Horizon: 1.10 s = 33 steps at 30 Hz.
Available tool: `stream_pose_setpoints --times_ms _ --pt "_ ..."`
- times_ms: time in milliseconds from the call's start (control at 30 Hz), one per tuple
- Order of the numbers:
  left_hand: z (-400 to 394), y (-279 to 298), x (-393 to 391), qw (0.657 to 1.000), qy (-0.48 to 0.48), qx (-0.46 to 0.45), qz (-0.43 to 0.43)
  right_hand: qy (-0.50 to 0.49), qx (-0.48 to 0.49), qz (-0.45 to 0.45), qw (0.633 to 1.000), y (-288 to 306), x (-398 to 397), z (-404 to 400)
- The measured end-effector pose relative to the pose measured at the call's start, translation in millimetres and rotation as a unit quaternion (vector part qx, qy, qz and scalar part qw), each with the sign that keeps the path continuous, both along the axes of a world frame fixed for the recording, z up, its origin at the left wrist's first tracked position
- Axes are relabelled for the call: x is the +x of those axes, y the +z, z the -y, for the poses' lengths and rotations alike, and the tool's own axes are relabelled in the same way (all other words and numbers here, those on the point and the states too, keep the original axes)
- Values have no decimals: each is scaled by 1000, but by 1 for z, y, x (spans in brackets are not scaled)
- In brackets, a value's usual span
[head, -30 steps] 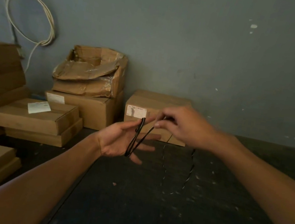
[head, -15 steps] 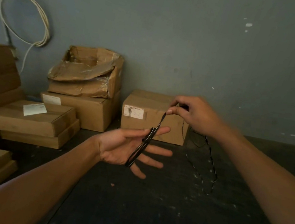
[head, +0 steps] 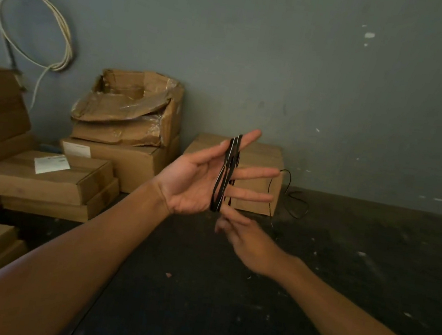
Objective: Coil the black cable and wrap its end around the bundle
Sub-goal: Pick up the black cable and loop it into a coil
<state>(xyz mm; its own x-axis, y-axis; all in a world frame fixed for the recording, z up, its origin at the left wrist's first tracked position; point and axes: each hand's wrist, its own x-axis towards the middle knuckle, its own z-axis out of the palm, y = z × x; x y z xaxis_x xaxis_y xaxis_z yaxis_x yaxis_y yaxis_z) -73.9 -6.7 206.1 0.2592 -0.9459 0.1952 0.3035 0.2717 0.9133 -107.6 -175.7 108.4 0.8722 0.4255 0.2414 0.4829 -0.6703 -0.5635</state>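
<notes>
From the head view, the left hand (head: 197,184) is held palm-up with straight, spread fingers, and the black cable (head: 225,175) is looped several times around those fingers. The right hand (head: 248,245) is just below it, blurred, so I cannot tell its grip. Cardboard boxes (head: 122,136) stand against the wall (head: 339,84).
</notes>
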Motion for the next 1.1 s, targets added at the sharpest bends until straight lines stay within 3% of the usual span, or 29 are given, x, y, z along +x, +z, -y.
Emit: stream_pose_setpoints --times_ms 333,467,633,833,933,1100 --pt "-2 -3 18 985 169 -19 -33 46 24 23 998 13 -36 -30" --pt "-1 -10 21 977 210 -20 -39 36 -28 31 998 28 -38 -25" --pt "-6 -17 24 969 242 54 -13 24 -98 105 989 61 -40 -11" --pt "-12 -35 21 976 185 109 16 -19 -170 161 972 107 -32 12" --pt "-12 -41 17 972 169 160 7 -39 -141 162 976 128 -23 23" --pt "-6 -39 6 981 57 183 10 -51 -104 184 976 145 -10 37"
